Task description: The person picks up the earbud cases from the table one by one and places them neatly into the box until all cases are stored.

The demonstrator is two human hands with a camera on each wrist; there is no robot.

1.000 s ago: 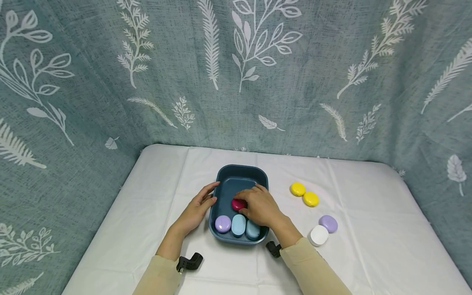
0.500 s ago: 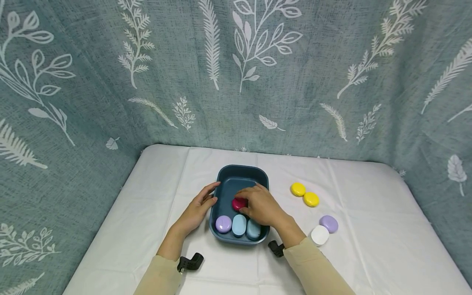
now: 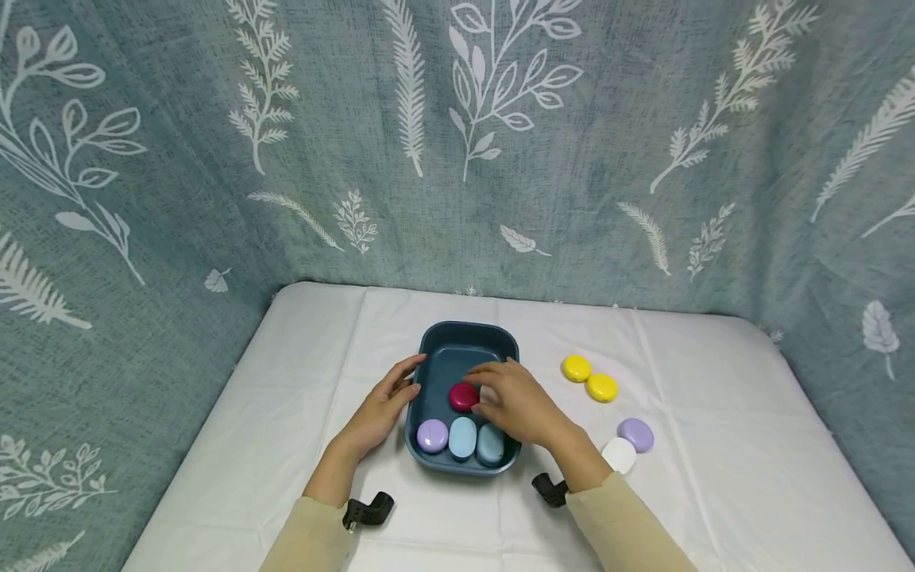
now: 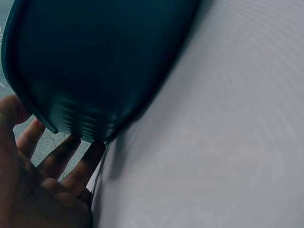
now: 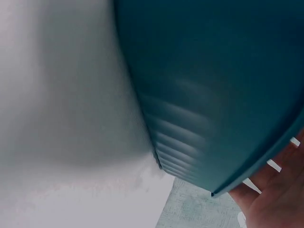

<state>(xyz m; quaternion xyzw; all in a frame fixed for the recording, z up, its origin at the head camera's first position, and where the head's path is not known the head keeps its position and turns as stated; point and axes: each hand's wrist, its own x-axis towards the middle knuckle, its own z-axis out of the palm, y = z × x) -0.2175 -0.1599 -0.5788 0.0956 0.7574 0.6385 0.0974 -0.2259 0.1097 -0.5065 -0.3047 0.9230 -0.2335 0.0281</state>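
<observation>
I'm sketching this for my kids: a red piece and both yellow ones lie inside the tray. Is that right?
Not quite: the yellow pieces lie outside the tray, on the white cloth, as the head view shows. The red piece is inside.

Smooth plastic tray (image 3: 446,361), glossy red disc (image 3: 463,396), matt tablecloth (image 3: 400,326), coarse cloth backdrop (image 3: 332,127), white disc (image 3: 619,455) seemingly matt
</observation>
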